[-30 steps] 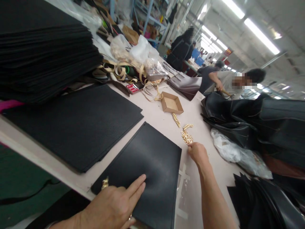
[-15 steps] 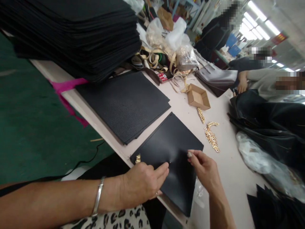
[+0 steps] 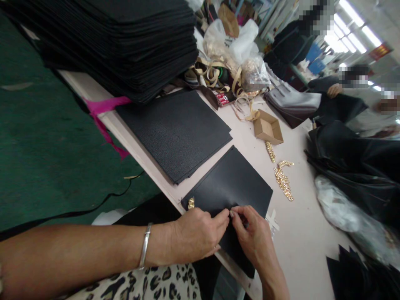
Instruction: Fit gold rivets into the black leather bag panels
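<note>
A smooth black leather-like panel point(image 3: 234, 171) lies at the table's near edge, partly under both hands. My left hand point(image 3: 200, 229), a metal bangle on its wrist, is closed over the panel's near side; some fingers are hidden, and its fingertips press at one spot on the surface. Right beside them, my right hand point(image 3: 254, 235) pinches a small pale piece point(image 3: 231, 213), too small to name, against the panel. A short gold chain piece point(image 3: 191, 203) shows at the panel's left corner, behind my left knuckles.
Grained black panels point(image 3: 178, 133) lie further back, below a tall black stack point(image 3: 125, 50). Gold chains point(image 3: 283, 183) and a small cardboard box point(image 3: 268, 128) are to the right. Plastic bags and straps clutter the back. Black bags point(image 3: 353, 154) and a person are at right.
My right hand has moved left with the small pale piece, from above the panel's right side to my left fingertips. The whole view has shifted slightly.
</note>
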Demonstrator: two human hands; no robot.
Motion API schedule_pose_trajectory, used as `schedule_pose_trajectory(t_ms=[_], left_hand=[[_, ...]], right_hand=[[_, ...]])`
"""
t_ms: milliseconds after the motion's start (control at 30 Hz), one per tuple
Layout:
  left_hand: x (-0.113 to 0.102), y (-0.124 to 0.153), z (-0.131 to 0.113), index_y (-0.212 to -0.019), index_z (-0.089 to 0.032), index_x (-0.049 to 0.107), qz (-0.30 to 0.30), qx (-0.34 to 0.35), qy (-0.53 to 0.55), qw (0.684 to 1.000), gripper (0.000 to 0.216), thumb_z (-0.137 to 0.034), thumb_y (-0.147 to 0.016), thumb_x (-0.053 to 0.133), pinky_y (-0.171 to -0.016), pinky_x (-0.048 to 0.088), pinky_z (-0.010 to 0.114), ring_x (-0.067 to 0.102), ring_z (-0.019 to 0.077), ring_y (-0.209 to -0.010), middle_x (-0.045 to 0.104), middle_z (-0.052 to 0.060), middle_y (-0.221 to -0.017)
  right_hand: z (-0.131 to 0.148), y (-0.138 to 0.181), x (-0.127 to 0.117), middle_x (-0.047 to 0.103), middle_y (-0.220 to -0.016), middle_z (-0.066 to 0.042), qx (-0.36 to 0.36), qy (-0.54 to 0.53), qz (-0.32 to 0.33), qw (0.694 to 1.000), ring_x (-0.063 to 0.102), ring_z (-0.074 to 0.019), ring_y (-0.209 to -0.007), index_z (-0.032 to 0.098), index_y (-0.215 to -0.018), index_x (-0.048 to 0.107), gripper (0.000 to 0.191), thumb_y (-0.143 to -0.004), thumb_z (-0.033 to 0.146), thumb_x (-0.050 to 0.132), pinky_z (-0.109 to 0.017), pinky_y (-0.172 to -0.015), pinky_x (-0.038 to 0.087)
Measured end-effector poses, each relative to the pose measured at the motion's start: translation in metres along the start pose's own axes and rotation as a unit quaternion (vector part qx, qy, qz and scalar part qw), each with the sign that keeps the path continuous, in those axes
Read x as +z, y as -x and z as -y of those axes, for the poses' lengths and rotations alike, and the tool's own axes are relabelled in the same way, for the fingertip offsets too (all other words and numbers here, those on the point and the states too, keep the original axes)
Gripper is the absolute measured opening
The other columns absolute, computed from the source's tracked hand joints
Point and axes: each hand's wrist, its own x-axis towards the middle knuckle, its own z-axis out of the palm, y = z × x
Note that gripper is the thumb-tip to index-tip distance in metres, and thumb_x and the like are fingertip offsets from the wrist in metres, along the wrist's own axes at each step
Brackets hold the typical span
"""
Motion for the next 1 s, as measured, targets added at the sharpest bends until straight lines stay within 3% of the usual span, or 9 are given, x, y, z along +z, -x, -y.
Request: schedule_pose_trajectory(t_ms=[300, 433, 567, 800, 900, 1000], left_hand=[[0.001, -0.001, 0.0, -0.134, -0.008, 0.056, -0.001, 0.005, -0.002, 1.0, 0.051, -0.039, -0.094, 0.049, -0.048, 0.046, 0.033, 0.065, 0.0174, -0.064, 0.057, 0.014, -0.14], [0.004, 0.0, 0.0, -0.131, -0.008, 0.058, -0.009, 0.011, 0.008, 1.0, 0.045, -0.031, -0.095, 0.044, -0.046, 0.044, 0.032, 0.063, 0.0166, -0.062, 0.056, 0.015, -0.14], [0.005, 0.0, 0.0, -0.13, -0.009, 0.059, -0.004, 0.0, 0.022, 1.0, 0.043, -0.025, -0.093, 0.045, -0.045, 0.044, 0.033, 0.062, 0.0165, -0.061, 0.056, 0.015, -0.14], [0.0, 0.0, 0.002, -0.126, -0.01, 0.061, 0.012, 0.017, 0.042, 0.999, 0.038, -0.023, -0.096, 0.041, -0.045, 0.045, 0.031, 0.061, 0.0151, -0.06, 0.055, 0.017, -0.142], [0.001, -0.001, 0.003, -0.129, -0.01, 0.059, 0.016, 0.014, 0.051, 0.998, 0.04, -0.022, -0.096, 0.041, -0.045, 0.045, 0.03, 0.062, 0.0152, -0.06, 0.055, 0.016, -0.142], [0.005, -0.001, 0.002, -0.131, -0.01, 0.058, 0.019, 0.004, 0.056, 0.998, 0.041, -0.022, -0.094, 0.044, -0.045, 0.046, 0.031, 0.063, 0.0154, -0.06, 0.055, 0.015, -0.143]], right_hand=[[0.013, -0.021, -0.02, 0.07, -0.073, -0.001, 0.105, -0.012, 0.115, 0.988, 0.063, -0.019, -0.065, 0.024, -0.084, 0.069, 0.019, -0.088, 0.037, 0.055, -0.03, -0.061, 0.041], [0.012, -0.033, -0.026, 0.066, -0.066, 0.0, 0.11, -0.001, 0.166, 0.98, 0.06, -0.019, -0.062, 0.024, -0.081, 0.067, 0.017, -0.086, 0.035, 0.055, -0.03, -0.058, 0.039], [0.009, -0.041, -0.028, 0.066, -0.065, 0.0, 0.092, 0.019, 0.183, 0.979, 0.061, -0.0182, -0.06, 0.023, -0.081, 0.063, 0.012, -0.085, 0.03, 0.054, -0.029, -0.058, 0.04], [0.012, -0.056, -0.031, 0.064, -0.062, 0.0, 0.122, 0.02, 0.236, 0.964, 0.057, -0.0149, -0.056, 0.021, -0.076, 0.061, 0.007, -0.081, 0.023, 0.058, -0.026, -0.053, 0.036], [0.016, -0.056, -0.033, 0.063, -0.062, 0.0, 0.114, 0.055, 0.229, 0.965, 0.055, -0.014, -0.057, 0.021, -0.077, 0.061, 0.006, -0.082, 0.02, 0.057, -0.026, -0.054, 0.034], [0.017, -0.05, -0.031, 0.063, -0.065, 0.001, 0.1, 0.021, 0.204, 0.974, 0.055, -0.0136, -0.059, 0.021, -0.078, 0.061, 0.007, -0.083, 0.022, 0.058, -0.025, -0.056, 0.035]])
